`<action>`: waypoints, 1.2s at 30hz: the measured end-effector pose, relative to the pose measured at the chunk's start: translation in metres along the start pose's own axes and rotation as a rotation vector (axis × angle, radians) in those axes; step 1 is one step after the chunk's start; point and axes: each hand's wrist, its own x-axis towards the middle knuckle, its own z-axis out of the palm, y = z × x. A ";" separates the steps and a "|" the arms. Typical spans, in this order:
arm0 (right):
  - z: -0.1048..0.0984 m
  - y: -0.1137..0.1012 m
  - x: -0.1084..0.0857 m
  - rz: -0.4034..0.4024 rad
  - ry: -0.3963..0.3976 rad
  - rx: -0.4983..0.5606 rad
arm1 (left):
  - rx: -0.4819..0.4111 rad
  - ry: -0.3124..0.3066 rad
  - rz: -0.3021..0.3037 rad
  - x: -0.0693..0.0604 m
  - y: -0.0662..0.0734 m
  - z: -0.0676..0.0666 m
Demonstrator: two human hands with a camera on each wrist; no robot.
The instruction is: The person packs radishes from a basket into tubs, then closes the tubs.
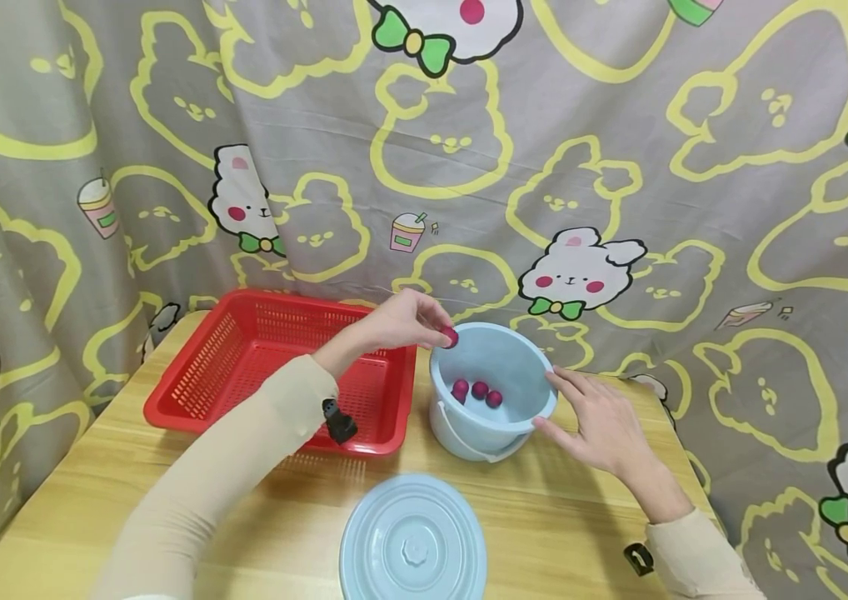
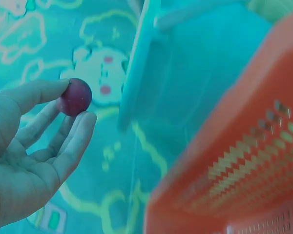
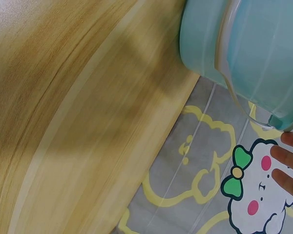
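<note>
Between the thumb and fingertips of my left hand (image 1: 409, 321) is a small dark-red ball (image 2: 76, 97), smooth with tiny pale specks. That hand is above the left rim of a light-blue bucket (image 1: 469, 437), between it and a red basket. Several similar dark-red balls (image 1: 480, 389) lie on the bucket's bottom. My right hand (image 1: 604, 421) touches the bucket's right rim with spread, fairly straight fingers and thumb. In the right wrist view only some fingers (image 3: 288, 156) show, beside the bucket's rim.
A red perforated plastic basket (image 1: 192, 421) stands left of the bucket on the wooden table (image 1: 544, 517). The round light-blue lid (image 1: 415, 550) lies flat near the front. Behind the table hangs a grey curtain (image 1: 334, 125) with cartoon patterns.
</note>
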 end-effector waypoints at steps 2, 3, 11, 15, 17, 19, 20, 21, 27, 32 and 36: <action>0.000 0.000 0.000 0.000 -0.001 0.000 | 0.025 -0.009 0.034 0.001 0.006 0.008; 0.000 0.000 0.000 0.001 -0.003 0.001 | 0.038 -0.012 0.044 0.002 0.008 0.012; 0.000 0.000 0.000 0.004 -0.003 -0.003 | 0.078 -0.047 0.042 0.010 0.013 0.038; 0.001 0.000 0.000 0.007 -0.007 -0.005 | 0.072 -0.050 -0.004 0.013 0.010 0.048; 0.002 0.001 -0.001 0.010 -0.010 -0.004 | 0.066 -0.046 -0.018 0.013 0.010 0.051; 0.002 0.000 -0.001 0.014 -0.011 -0.002 | 0.056 -0.036 -0.024 0.013 0.010 0.052; 0.001 0.000 -0.001 0.015 -0.012 -0.001 | 0.053 -0.031 -0.024 0.014 0.010 0.053; 0.001 0.000 -0.001 0.016 -0.012 -0.001 | 0.050 -0.027 -0.022 0.014 0.010 0.053; 0.000 -0.001 -0.001 0.020 -0.023 -0.001 | 0.066 -0.009 0.015 0.011 0.008 0.054; -0.001 -0.002 -0.002 0.030 -0.033 0.011 | 0.133 0.033 0.107 -0.002 0.011 0.054; -0.004 -0.005 -0.005 0.031 -0.035 0.029 | 0.192 0.064 0.152 -0.021 0.015 0.056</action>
